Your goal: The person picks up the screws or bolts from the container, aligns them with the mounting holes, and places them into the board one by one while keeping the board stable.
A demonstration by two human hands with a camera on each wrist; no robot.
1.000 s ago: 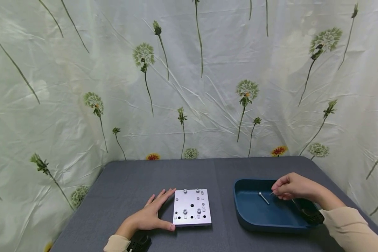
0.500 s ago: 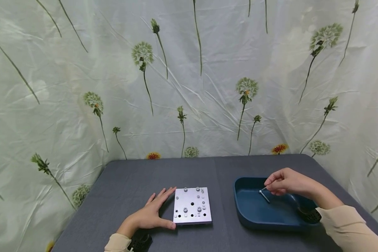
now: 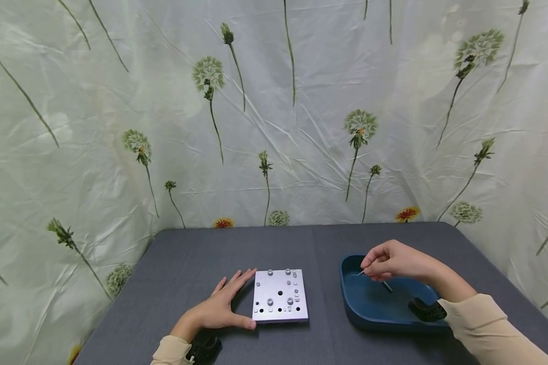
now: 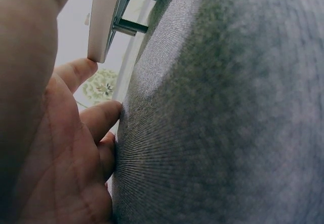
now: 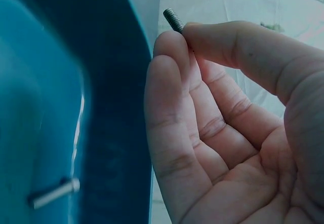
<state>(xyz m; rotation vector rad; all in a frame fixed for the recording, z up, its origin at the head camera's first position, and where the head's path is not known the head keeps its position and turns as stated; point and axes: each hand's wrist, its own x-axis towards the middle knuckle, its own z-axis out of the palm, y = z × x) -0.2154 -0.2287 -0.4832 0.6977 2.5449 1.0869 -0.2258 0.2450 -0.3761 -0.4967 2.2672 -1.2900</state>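
A square silver metal plate [image 3: 280, 315] with holes and several socket-head screws lies on the table. My left hand [image 3: 221, 306] is spread at its left side, thumb and index finger touching the two left corners. In the left wrist view, threaded screw ends [image 4: 134, 25] stick out beneath the plate [image 4: 104, 19], which sits raised off the cloth. My right hand [image 3: 395, 262] pinches a screw [image 5: 173, 20] between thumb and fingertips, its threaded end poking out and its head hidden. That hand is above the left part of a blue tray [image 3: 363, 318]. Another screw [image 5: 54, 192] lies inside the tray.
Dark grey cloth [image 3: 237, 248] covers the table. A pale curtain [image 3: 301, 152] with dandelion prints hangs behind and beside it. A strip of tabletop lies between plate and tray. The tray's raised rim [image 3: 343, 284] stands beneath the right hand.
My right hand has moved left across the tray and slightly up, carrying the pinched screw, and now partly covers the screw lying in the tray. The left hand and plate stay put.
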